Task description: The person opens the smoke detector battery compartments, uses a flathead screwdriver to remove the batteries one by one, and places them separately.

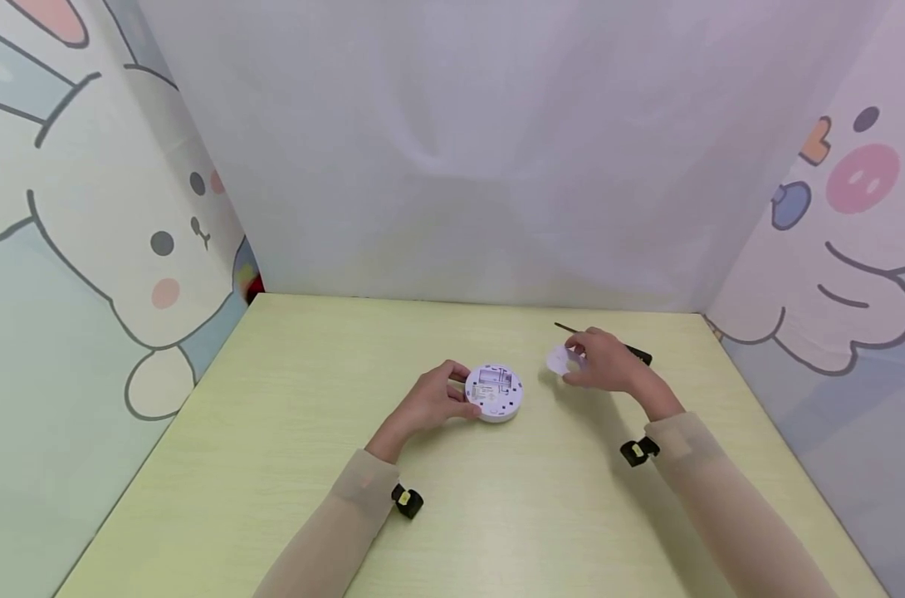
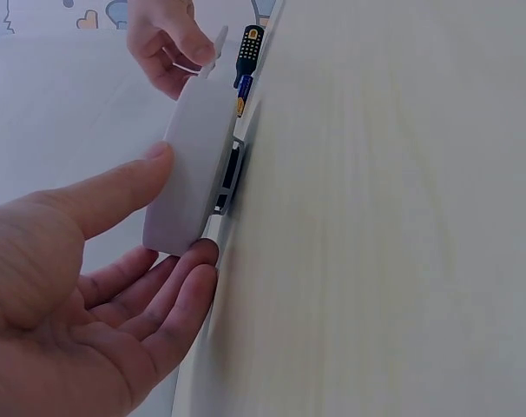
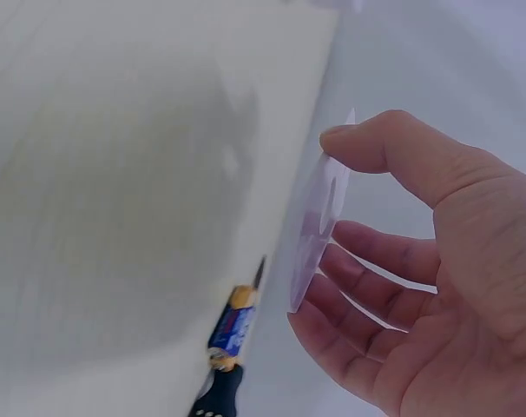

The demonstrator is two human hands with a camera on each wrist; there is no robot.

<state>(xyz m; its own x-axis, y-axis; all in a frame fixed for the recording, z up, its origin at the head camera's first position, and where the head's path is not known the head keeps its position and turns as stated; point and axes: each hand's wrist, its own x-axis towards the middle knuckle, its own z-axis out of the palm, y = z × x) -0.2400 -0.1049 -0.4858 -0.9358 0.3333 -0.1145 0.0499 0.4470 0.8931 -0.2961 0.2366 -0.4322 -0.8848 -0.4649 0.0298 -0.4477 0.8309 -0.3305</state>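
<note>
A round white device that looks like a smoke detector (image 1: 506,407) has its back face up, showing a battery compartment and a label. My left hand (image 1: 430,400) grips its left rim, thumb on the near side and fingers on the far side. In the left wrist view the detector (image 2: 189,165) appears edge-on, with a grey slotted part on its underside. To its right, my right hand (image 1: 602,361) pinches a thin white plate (image 1: 558,360) above the table. The right wrist view shows that plate (image 3: 315,230) nearly edge-on, with a hole through it, between thumb and fingers.
A screwdriver with a black handle (image 1: 639,355) lies behind my right hand, partly covered by it. Beside its shaft is a blue and gold battery (image 3: 233,330), hidden in the head view. The pale wooden table (image 1: 310,365) meets a light curtain (image 1: 452,208) at the back.
</note>
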